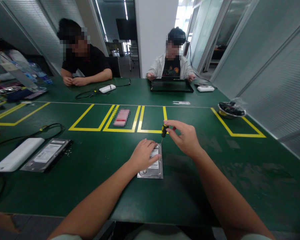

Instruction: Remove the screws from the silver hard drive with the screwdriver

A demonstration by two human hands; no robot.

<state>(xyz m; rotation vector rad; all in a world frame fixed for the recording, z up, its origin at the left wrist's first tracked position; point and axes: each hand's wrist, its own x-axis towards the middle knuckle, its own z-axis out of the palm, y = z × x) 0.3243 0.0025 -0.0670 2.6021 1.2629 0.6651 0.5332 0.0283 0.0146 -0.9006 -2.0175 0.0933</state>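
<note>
Steadying a hard drive (153, 172) w/ the L hand (145, 153), the wearer has it flat on the green table (95, 190), label up, straight in front, prob. b/c both arms reach there easily. L fingers lie spread over the label, thumb out toward the R edge; nothing gripped, just laid on top, likely so the drive won't slide or spin. R hand (183, 135) has a small yellow & black screwdriver (164, 130) pinched by its handle b/w thumb & fingertips, prob. for fine control. Shaft's nearly vert., tip at the drive's far R corner, likely to line up w/ whatever's below; can't tell if it's touching or seated in anything.

Off to the L, a 2nd drive (46, 156) lies by a white power bank (18, 155), tiny bits (68, 152) just beside it, prob. set aside so the work spot isn't crowded. Far R, a bowl (227, 115) of dark stuff & clear plastic sits at a yellow tape outline (247, 135), likely to hold loose items tgthr, away from elbows. Across the table, a co-worker in a light jacket (158, 65) handles a black frame (172, 87); another, in a black shirt (96, 60), rests forearms on the tabletop.
</note>
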